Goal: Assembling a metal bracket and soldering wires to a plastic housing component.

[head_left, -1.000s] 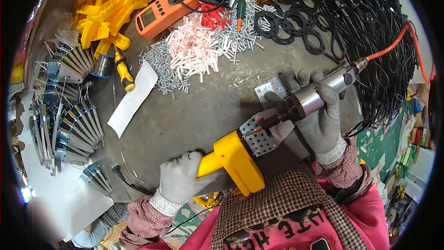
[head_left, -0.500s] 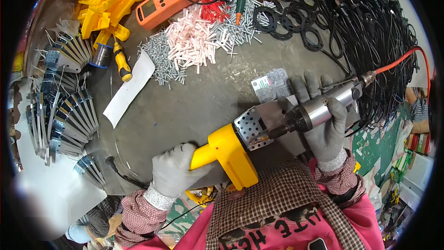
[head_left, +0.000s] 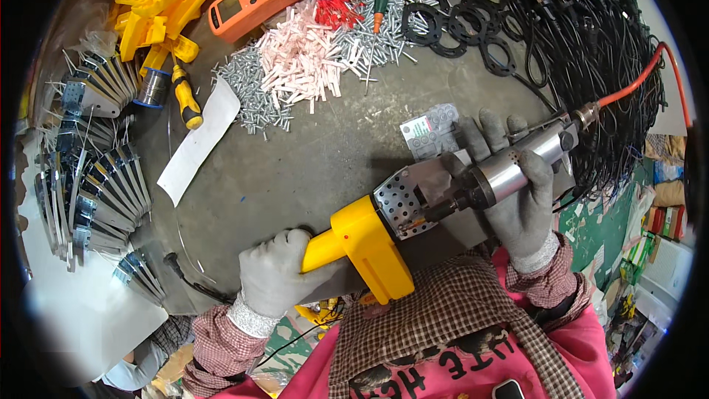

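My left hand, in a grey glove, is closed around the grip of a yellow-bodied tool with a perforated metal guard and a flat metal plate beyond it. In my gloved right hand lies a silver air screwdriver, fingers wrapped round its barrel. The screwdriver's dark nose points down-left at the guard's lower edge; whether its bit sits in a screw is too small to tell. An orange-red air hose runs from its back end.
Screws, pink sleeves, black rings and an orange meter lie at the back. Black power cords are heaped right. Metal-plate parts stand left, beside a solder spool, yellow screwdriver and white strip.
The table things sit slightly further left and up in the picture. Both hands keep their grips, and the air screwdriver's nose stays at the guard.
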`<state>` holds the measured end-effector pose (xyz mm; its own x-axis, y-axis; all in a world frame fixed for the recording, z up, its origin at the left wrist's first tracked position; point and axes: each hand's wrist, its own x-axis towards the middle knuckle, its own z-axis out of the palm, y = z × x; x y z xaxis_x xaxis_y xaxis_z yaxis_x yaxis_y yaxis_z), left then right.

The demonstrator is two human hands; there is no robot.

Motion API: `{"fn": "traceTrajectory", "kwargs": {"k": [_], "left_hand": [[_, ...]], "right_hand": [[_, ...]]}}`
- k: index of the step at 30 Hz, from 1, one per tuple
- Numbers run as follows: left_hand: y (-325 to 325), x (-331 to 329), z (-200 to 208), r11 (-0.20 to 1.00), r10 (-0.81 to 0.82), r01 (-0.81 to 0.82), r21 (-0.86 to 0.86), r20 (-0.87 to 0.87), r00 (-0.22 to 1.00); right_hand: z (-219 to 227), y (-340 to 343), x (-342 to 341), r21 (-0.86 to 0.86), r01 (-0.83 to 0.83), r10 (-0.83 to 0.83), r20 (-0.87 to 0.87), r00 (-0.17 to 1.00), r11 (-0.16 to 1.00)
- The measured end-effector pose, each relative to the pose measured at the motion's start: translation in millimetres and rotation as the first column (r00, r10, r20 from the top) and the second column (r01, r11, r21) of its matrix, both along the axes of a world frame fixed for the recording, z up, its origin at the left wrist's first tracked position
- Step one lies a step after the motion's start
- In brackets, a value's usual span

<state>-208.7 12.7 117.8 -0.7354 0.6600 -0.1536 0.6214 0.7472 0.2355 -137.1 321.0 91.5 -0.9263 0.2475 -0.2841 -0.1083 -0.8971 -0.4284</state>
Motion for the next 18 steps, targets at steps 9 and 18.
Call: {"fn": "traceTrajectory", "kwargs": {"k": [9, 18], "left_hand": [[-0.6, 0.4, -1.0, 1.0, 0.0, 0.0, 0.008, 0.012, 1.0], [7.1, 3.8, -1.6, 1.0, 0.007, -0.007, 0.0, -0.066, 0.998]], "right_hand": [[1.3, -1.1, -0.5, -0.055, 0.02, -0.023, -0.061, 0.998, 0.998], [-2.1, -5.1, -0.6, -0.095, -0.007, 0.003, -0.038, 0.999, 0.995]]}}
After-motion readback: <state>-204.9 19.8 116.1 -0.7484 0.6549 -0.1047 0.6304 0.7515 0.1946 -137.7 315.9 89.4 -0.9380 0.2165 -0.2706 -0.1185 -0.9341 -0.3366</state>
